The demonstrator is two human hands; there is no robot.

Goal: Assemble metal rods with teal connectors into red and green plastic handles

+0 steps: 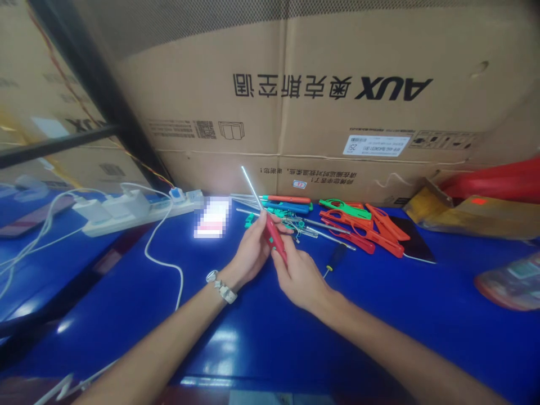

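A red long-necked lighter (275,239) is held above the blue table, its thin metal stem (251,185) pointing up and to the left. My left hand (251,247) closes around the front of the handle, near the base of the stem. The rear of the handle lies in my right hand (300,275), whose fingers are closed on it. Just behind my hands is a pile of metal stems (329,226) and small green parts (251,220). To the right lie orange lighter casings (386,225) and a green casing (346,208). A small black-handled screwdriver (336,257) rests beside my right wrist.
A large cardboard box (189,84) stands along the back. At left, a white power strip (126,216) carries plugs and a trailing white cable (162,261). A bright, pixelated screen (213,216) lies near it. An opened brown carton (476,216) and a clear container (510,281) are at right.
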